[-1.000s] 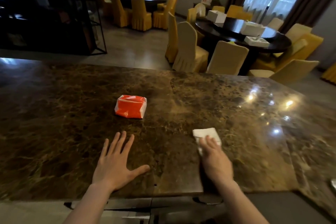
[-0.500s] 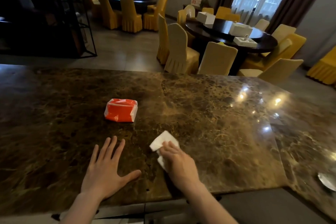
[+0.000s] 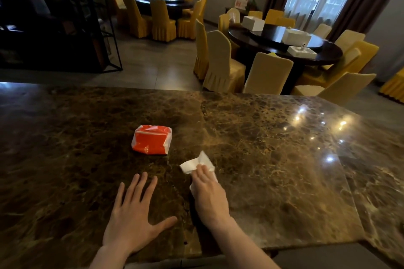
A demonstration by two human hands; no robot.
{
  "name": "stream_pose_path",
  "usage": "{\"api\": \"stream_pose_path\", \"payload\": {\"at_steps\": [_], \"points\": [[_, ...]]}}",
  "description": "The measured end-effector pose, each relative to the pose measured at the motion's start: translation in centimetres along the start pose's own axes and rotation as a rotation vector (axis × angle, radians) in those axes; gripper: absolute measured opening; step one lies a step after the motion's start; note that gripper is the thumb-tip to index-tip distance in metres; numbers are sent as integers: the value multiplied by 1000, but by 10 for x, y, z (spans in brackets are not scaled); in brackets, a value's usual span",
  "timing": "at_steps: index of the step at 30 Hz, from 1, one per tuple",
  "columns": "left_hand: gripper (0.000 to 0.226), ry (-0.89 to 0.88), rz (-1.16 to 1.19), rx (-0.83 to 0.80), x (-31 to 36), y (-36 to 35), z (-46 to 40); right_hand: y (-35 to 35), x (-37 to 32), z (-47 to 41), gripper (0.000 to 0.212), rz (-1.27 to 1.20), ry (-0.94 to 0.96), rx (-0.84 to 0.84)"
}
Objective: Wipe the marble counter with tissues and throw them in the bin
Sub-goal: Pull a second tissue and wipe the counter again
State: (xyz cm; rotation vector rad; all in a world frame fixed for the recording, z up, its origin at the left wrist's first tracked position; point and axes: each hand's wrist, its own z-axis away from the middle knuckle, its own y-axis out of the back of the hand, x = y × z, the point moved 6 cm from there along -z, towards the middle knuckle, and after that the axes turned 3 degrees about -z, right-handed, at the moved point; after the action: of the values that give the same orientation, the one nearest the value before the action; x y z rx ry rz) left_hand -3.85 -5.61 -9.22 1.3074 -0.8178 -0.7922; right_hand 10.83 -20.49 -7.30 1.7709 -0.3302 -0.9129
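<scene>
A dark brown marble counter fills the lower part of the view. My right hand presses a white tissue flat against the marble; the tissue's far corners stick out past my fingertips. My left hand rests flat on the counter beside it, fingers spread, holding nothing. An orange tissue pack lies just beyond both hands, a little left of the tissue. No bin is in view.
Beyond the counter's far edge are round dark dining tables ringed by yellow-covered chairs. A black metal shelf stands at the back left. White boxes sit on the nearer table. The counter's near edge runs below my wrists.
My right hand has slid the tissue leftward across the marble, from right of centre to close beside my left hand and near the orange pack. My left hand stayed flat in place.
</scene>
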Motion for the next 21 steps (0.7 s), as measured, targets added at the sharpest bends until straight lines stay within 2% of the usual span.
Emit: {"api": "stream_pose_path", "payload": {"at_steps": [2,4,8,11,14,17,19,21], "points": [[126,6,2,-5,0,1,-2,1,3,4,53,32,130,-76],[126,-4,16,-4,0,2,-1,14,25,0,51,14,117,-112],[125,-3,33,-12,0,1,-1,48,77,-9,38,-64,-231,-87],[125,-2,40,-7,0,1,-2,52,79,-4,39,-8,-344,-38],[124,3,41,-8,0,-1,-1,31,29,10,38,-1,-227,-3],[126,16,36,-15,0,-1,-2,-1,-11,33,41,-40,10,-69],[127,16,37,-21,0,1,-2,3,-4,42,41,-72,101,-124],[127,5,38,-36,0,2,-1,25,37,48,40,-100,35,-93]]}}
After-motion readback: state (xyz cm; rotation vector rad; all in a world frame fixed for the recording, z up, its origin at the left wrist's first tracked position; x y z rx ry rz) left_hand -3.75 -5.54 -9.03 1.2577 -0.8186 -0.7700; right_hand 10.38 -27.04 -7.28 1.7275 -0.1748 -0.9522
